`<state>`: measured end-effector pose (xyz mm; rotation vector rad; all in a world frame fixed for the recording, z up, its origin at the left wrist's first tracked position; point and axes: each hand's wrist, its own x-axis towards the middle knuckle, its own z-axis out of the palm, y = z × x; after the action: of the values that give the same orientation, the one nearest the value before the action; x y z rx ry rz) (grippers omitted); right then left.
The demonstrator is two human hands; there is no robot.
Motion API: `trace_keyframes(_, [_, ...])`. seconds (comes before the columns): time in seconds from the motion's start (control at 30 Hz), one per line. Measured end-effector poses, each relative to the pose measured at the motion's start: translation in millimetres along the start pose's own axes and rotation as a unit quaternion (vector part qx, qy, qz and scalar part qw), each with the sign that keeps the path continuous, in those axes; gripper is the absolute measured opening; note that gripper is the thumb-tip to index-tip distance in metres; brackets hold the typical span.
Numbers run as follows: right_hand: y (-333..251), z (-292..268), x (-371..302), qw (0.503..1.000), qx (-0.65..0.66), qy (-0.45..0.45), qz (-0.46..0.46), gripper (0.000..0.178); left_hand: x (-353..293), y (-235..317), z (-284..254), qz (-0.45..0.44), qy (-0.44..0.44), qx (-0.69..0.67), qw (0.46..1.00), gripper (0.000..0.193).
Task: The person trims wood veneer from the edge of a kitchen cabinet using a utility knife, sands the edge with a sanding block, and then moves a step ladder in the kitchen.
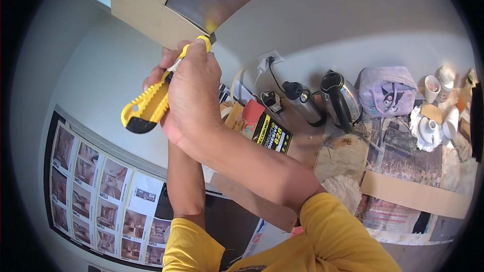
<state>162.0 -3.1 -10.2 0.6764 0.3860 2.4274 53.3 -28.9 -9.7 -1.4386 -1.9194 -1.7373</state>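
A yellow utility knife [148, 106] with a black end cap slants up toward the board's lower corner. My right hand [195, 88] is closed on the knife, its thumb stretched upward beside a yellow piece [204, 42] whose kind I cannot make out. My left forearm [185, 184] rises behind the right wrist. The left hand is mostly hidden there, and I cannot tell which hand the fingertips behind the knife belong to. Directly above the hands is a light brown wooden panel [138, 7] beside a dark glossy panel [212, 0]; the yellow piece is at their lower corner.
On the cluttered bench stand a metal flask [305, 103], an electric kettle [341, 99], a lilac bag [387, 90] and white cups [432, 88]. A black and yellow adhesive tin [269, 133] is below my right hand. Framed pictures [103, 191] hang at lower left; a plugged socket [269, 60] is on the wall.
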Motion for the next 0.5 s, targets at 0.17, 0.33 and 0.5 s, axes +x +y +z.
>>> trace_keyframes(0.17, [-2.0, 12.0, 1.6, 0.995, 0.031, 0.078, 0.046, 0.023, -0.5, 2.5, 2.9, -0.027, -0.005, 0.019, 0.999, 0.065])
trace_keyframes(0.33, [-7.8, -0.5, -8.6, 0.996, -0.077, 0.051, 0.009, 0.021, 9.5, 6.6, 13.0, -0.062, -0.017, 0.047, 0.997, 0.065])
trace_keyframes(0.5, [-11.8, -29.4, -43.7, 0.988, -0.140, 0.064, 0.003, 0.024, -1.2, 12.6, 25.7, -0.023, -0.022, 0.016, 0.999, 0.060])
